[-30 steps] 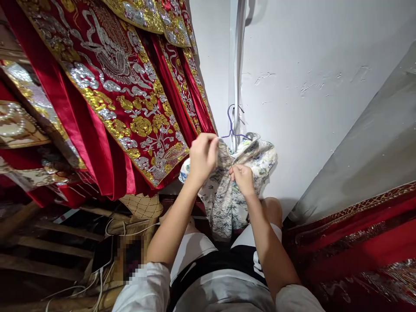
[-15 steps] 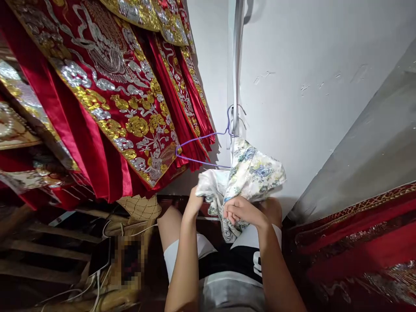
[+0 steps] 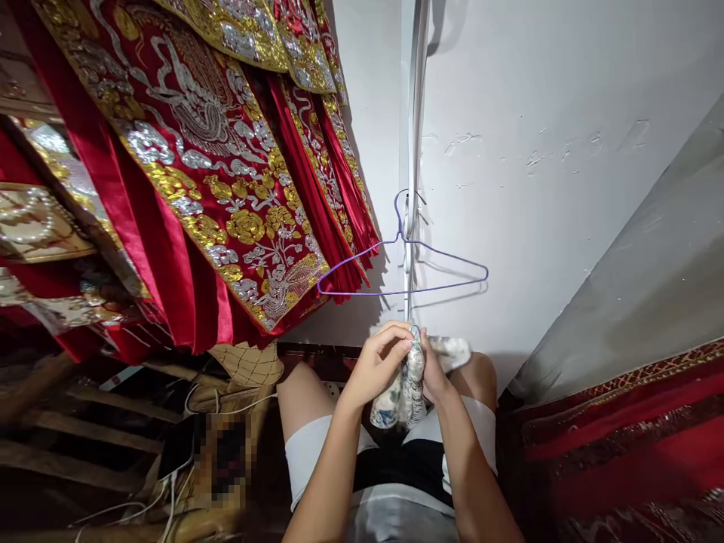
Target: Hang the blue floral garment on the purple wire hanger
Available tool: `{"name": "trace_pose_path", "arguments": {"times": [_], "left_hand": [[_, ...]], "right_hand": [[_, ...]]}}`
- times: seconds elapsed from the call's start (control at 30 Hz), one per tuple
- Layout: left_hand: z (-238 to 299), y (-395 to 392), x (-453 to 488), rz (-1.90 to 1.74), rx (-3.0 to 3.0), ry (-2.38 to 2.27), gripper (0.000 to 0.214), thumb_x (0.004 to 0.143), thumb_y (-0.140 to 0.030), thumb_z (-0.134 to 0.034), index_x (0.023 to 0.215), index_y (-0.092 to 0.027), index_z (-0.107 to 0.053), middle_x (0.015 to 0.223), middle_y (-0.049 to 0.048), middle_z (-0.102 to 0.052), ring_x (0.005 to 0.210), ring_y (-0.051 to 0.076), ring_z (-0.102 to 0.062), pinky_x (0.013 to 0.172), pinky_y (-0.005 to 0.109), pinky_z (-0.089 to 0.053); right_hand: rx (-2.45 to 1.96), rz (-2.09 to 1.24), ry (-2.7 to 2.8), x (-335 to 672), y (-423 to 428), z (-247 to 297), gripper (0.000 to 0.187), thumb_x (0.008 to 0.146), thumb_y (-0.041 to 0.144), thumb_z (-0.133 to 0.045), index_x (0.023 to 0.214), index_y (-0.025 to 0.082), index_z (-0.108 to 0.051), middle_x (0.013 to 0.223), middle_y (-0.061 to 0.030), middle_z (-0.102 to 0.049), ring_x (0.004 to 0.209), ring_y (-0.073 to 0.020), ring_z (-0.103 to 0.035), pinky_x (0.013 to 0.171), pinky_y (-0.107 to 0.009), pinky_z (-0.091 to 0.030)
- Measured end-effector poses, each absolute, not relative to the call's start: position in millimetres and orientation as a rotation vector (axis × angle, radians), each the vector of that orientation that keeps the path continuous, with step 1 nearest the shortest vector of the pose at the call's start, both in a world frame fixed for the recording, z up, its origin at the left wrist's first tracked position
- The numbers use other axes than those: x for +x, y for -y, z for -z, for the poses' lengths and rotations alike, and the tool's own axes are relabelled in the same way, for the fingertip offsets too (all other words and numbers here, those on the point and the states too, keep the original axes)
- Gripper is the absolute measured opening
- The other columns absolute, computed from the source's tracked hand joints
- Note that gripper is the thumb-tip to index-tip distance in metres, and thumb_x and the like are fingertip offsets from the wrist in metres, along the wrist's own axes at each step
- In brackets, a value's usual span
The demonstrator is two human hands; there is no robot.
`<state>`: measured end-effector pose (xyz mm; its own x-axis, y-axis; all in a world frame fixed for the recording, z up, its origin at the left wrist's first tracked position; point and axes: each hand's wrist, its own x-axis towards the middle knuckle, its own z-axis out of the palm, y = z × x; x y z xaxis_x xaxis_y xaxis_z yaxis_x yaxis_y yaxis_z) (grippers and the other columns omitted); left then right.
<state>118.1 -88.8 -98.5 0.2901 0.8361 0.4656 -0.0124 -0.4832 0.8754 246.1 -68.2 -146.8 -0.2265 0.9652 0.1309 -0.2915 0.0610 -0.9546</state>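
A small floral garment (image 3: 408, 381), white with blue and yellow print, is bunched between both my hands above my knees. My left hand (image 3: 380, 360) is closed on its left side, fingers curled over the cloth. Pressed against the garment's right side, my right hand (image 3: 433, 372) is also closed on it. Just above, a bare purple wire hanger (image 3: 403, 264) hangs from a white pipe (image 3: 412, 136) on the wall.
Red robes with gold and silver embroidery (image 3: 215, 173) hang at the upper left. More red embroidered cloth (image 3: 616, 445) lies at the lower right beside a grey sheet (image 3: 639, 264). Cables and a woven basket (image 3: 246, 363) sit on the floor at left.
The floral garment has come off the purple hanger, which now hangs bare. Both hands have dropped lower with the cloth and gathered it into a tighter bundle.
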Motion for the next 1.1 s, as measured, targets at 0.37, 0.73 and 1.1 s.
{"name": "trace_pose_path", "arguments": {"times": [0.37,0.73,1.1], "left_hand": [[125,67,61,-0.565,2.005,-1.036,0.055,0.099,-0.065,-0.042,0.094,-0.017,-0.069,0.089,0.0050,-0.070,0.083,0.022,-0.060,0.078,0.031,-0.049],[99,67,3,-0.452,2.249,-1.516,0.032,0.092,-0.041,-0.054,0.067,-0.021,-0.057,0.063,0.0034,-0.060,0.057,0.018,-0.050,0.060,0.029,-0.039],[71,6,-11,-0.711,2.305,-1.479,0.015,0.081,-0.033,-0.063,0.071,-0.023,-0.060,0.081,0.0079,-0.068,0.078,0.025,-0.062,0.079,0.034,-0.050]], "right_hand": [[-0.946,-1.368,1.555,306,64,90,0.024,0.069,0.034,-0.079,0.083,0.017,-0.071,0.076,-0.0036,-0.070,0.069,-0.0218,-0.062,0.063,-0.032,-0.049],[-1.099,-0.534,1.635,321,-25,108,0.023,0.079,0.032,-0.060,0.093,0.019,-0.073,0.096,-0.0089,-0.076,0.092,-0.0274,-0.066,0.080,-0.036,-0.049],[-1.109,-0.476,1.846,355,7,72,0.024,0.084,0.037,-0.061,0.068,0.019,-0.059,0.065,0.0008,-0.054,0.067,-0.0158,-0.049,0.061,-0.026,-0.035]]}}
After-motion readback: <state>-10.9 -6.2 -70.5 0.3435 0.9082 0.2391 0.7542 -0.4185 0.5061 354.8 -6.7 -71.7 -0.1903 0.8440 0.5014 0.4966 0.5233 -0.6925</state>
